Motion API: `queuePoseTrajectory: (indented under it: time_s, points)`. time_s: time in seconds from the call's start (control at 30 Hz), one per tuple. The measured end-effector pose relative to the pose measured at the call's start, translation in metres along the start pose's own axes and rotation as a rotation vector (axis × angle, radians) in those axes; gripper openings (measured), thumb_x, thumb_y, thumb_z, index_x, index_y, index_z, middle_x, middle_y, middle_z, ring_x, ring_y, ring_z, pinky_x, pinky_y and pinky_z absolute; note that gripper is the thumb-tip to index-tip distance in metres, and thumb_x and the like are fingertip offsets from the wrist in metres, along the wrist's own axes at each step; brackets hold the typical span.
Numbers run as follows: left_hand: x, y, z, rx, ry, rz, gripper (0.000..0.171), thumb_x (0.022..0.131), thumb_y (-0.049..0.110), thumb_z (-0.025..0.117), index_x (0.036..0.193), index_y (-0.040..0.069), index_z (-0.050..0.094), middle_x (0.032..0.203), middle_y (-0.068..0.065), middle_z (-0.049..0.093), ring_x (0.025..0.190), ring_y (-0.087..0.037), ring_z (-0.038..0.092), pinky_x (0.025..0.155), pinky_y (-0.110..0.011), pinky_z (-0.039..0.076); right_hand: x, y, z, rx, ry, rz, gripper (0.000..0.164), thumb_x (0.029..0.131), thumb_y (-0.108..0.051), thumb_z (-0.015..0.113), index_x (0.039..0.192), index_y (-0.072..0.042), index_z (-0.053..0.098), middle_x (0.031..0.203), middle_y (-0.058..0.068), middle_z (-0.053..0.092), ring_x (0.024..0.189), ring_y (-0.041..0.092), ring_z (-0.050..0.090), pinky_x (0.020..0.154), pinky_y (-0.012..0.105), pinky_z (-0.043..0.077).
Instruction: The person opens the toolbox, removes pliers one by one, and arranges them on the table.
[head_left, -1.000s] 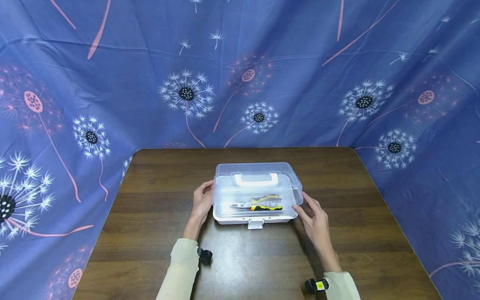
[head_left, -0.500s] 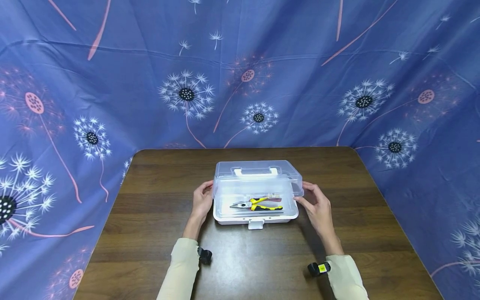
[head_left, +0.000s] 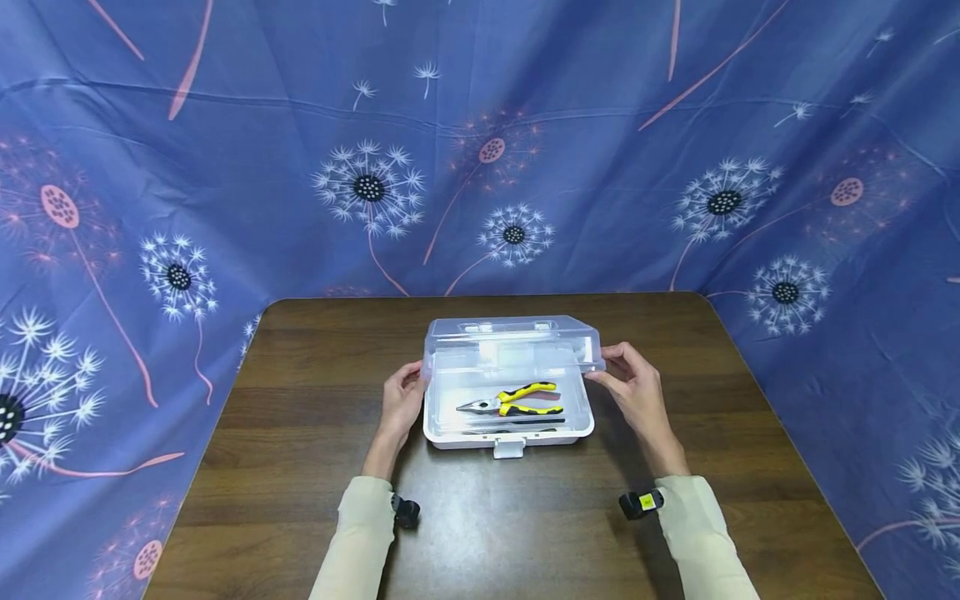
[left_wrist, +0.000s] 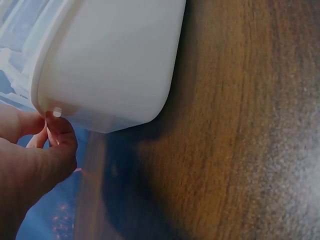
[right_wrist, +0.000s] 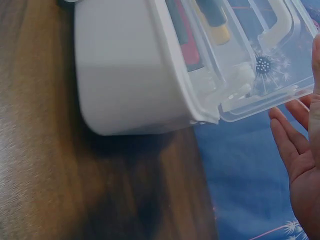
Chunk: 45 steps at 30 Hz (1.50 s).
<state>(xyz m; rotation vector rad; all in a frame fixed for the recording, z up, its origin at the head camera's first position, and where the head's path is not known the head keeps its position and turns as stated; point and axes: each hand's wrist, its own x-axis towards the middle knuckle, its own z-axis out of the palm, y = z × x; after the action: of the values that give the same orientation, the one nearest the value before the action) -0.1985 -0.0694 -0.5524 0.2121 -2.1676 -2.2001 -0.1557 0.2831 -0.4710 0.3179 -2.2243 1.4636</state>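
Note:
A white toolbox [head_left: 457,442] with a see-through lid [head_left: 517,331] stands on the table, the lid tilted up toward the back. Yellow-and-black long-nose pliers [head_left: 489,406] lie in its inner tray, in front of a dark red strip. My left hand [head_left: 401,402] is at the left rear side; in the left wrist view its thumb and fingertips [left_wrist: 62,131] pinch the box rim. On the right, my right hand [head_left: 637,396] holds the lid's edge between thumb and fingers, and the right wrist view shows fingers [right_wrist: 286,137] at the clear edge.
The front latch [head_left: 509,451] hangs down over the box's near side. Brown wooden table [head_left: 510,533] surrounds the box. A blue dandelion-print cloth [head_left: 450,167] rises behind the table and along both sides.
The lid has swung up and back, uncovering the pliers and the tray. My right hand has moved up and away with its edge; the left hand has stayed at the left side.

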Motion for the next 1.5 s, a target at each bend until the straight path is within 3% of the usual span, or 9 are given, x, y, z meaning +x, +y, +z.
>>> queuePoseTrajectory:
  time_s: [0.2, 0.43, 0.67, 0.93, 1.03, 1.2, 1.33, 1.5]
  points:
    - [0.001, 0.0, -0.001, -0.009, -0.001, -0.014, 0.028, 0.101, 0.001, 0.06, 0.126, -0.012, 0.063, 0.114, -0.021, 0.064, 0.091, -0.008, 0.062, 0.08, -0.015, 0.05, 0.013, -0.005, 0.0, 0.031, -0.021, 0.058, 0.027, 0.078, 0.019, 0.078, 0.099, 0.017, 0.061, 0.102, 0.03, 0.067, 0.101, 0.004, 0.067, 0.089, 0.019, 0.054]
    - [0.001, 0.002, -0.004, -0.007, -0.005, -0.016, 0.031, 0.101, 0.004, 0.061, 0.128, -0.01, 0.063, 0.116, -0.02, 0.064, 0.093, -0.01, 0.061, 0.081, -0.015, 0.05, 0.03, -0.006, -0.001, 0.032, -0.075, 0.12, 0.022, 0.084, 0.013, 0.077, 0.1, 0.014, 0.061, 0.095, 0.004, 0.068, 0.092, 0.009, 0.067, 0.084, 0.019, 0.056]
    - [0.002, 0.001, -0.005, -0.014, -0.018, -0.034, 0.033, 0.102, 0.005, 0.06, 0.131, -0.009, 0.062, 0.12, -0.021, 0.063, 0.096, -0.012, 0.061, 0.082, -0.015, 0.049, 0.045, -0.012, 0.002, -0.042, -0.074, 0.115, 0.02, 0.088, 0.007, 0.076, 0.096, 0.014, 0.06, 0.094, 0.019, 0.068, 0.086, 0.001, 0.064, 0.078, 0.012, 0.053]
    - [0.001, -0.001, -0.003, -0.017, -0.01, -0.036, 0.032, 0.101, 0.004, 0.061, 0.13, -0.008, 0.063, 0.119, -0.02, 0.064, 0.098, -0.014, 0.062, 0.083, -0.016, 0.05, 0.058, -0.012, 0.006, -0.146, -0.015, 0.119, 0.017, 0.093, -0.001, 0.075, 0.09, 0.008, 0.061, 0.082, 0.011, 0.064, 0.073, 0.011, 0.055, 0.066, 0.019, 0.044]
    - [0.002, -0.002, -0.002, -0.023, -0.011, -0.035, 0.031, 0.101, 0.004, 0.06, 0.13, -0.009, 0.063, 0.119, -0.02, 0.064, 0.098, -0.014, 0.062, 0.083, -0.016, 0.05, 0.062, -0.008, 0.008, -0.137, 0.02, 0.122, 0.016, 0.094, -0.002, 0.072, 0.09, 0.01, 0.062, 0.081, 0.018, 0.063, 0.071, 0.008, 0.052, 0.064, 0.017, 0.041]
    - [0.002, -0.001, -0.001, -0.033, -0.012, -0.03, 0.031, 0.102, 0.004, 0.06, 0.13, -0.009, 0.062, 0.12, -0.021, 0.064, 0.099, -0.016, 0.062, 0.083, -0.016, 0.05, 0.067, 0.001, 0.008, -0.05, 0.011, 0.144, 0.016, 0.099, 0.0, 0.065, 0.096, 0.015, 0.062, 0.095, 0.032, 0.066, 0.077, -0.003, 0.059, 0.075, 0.012, 0.05]
    - [0.002, -0.001, 0.0, -0.035, -0.01, -0.033, 0.031, 0.102, 0.004, 0.061, 0.13, -0.009, 0.063, 0.121, -0.022, 0.063, 0.101, -0.018, 0.061, 0.083, -0.016, 0.049, 0.07, 0.009, 0.007, -0.014, -0.011, 0.144, 0.019, 0.101, -0.001, 0.062, 0.098, 0.017, 0.061, 0.099, 0.034, 0.065, 0.082, 0.001, 0.066, 0.079, 0.013, 0.052]
    - [0.001, -0.001, 0.0, -0.037, 0.003, -0.033, 0.03, 0.101, 0.002, 0.061, 0.129, -0.009, 0.063, 0.12, -0.022, 0.064, 0.098, -0.016, 0.062, 0.083, -0.015, 0.05, 0.076, 0.037, 0.009, 0.0, -0.01, 0.126, 0.021, 0.103, -0.004, 0.06, 0.102, 0.017, 0.062, 0.099, 0.033, 0.066, 0.084, 0.011, 0.068, 0.078, 0.013, 0.053]
